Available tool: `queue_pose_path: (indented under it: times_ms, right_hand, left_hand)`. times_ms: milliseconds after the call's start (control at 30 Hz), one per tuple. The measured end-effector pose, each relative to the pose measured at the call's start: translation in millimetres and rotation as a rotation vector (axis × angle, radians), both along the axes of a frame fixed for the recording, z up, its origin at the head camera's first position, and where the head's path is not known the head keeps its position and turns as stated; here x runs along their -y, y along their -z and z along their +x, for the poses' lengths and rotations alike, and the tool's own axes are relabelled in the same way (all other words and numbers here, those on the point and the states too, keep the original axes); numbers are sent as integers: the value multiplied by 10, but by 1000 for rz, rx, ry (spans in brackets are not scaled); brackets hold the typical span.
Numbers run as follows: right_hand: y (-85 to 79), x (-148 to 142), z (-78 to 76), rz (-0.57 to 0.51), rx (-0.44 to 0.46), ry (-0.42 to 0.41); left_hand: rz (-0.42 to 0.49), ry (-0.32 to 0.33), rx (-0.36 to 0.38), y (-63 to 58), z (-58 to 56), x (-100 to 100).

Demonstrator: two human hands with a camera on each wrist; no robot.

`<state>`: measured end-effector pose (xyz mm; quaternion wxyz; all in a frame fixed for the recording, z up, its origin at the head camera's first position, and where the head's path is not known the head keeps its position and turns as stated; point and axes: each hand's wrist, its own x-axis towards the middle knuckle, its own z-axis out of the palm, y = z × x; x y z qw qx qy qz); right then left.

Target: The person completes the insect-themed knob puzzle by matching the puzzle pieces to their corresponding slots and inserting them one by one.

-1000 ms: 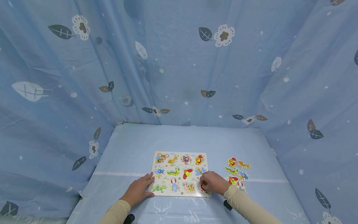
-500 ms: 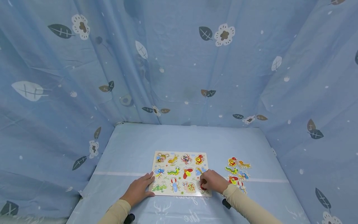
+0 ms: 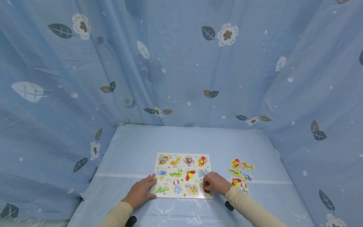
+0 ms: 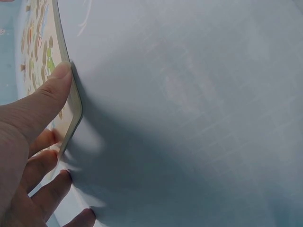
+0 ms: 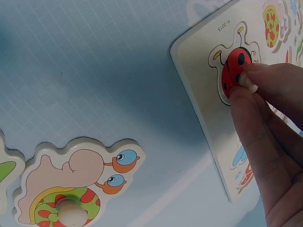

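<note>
A wooden puzzle board printed with insects lies flat in front of me. At its near left corner my left hand rests on the edges; in the left wrist view the thumb touches the near rim and the other fingers spread around the corner. My right hand pinches the pale knob of a red ladybug puzzle piece between thumb and finger. That piece lies over the ladybug-shaped outline at the near right corner. My fingers hide part of it.
Right of the board lie several loose puzzle pieces, among them a green caterpillar, a red-winged bug and a stag beetle. A knobbed snail piece shows in the right wrist view. Blue patterned curtains enclose the cloth-covered table.
My right hand has shifted very slightly away from me and right, with the ladybug piece still pinched. The left hand stays in place on the board's corner.
</note>
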<state>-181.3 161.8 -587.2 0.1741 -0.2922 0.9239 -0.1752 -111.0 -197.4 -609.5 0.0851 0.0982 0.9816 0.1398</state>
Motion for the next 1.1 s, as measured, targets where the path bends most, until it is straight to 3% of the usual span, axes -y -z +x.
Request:
queue_pose_path:
  times_ms: [433, 800, 1100]
  right_hand:
    - [80, -28, -2, -7, -9, -20]
    - [62, -18, -67, 24, 11, -39]
    - [-140, -16, -128, 39, 15, -94]
  left_hand:
    - [12, -6, 5, 76, -4, -6]
    - [-3, 1, -5, 58, -17, -8]
    - [-5, -12, 2, 22, -24, -3]
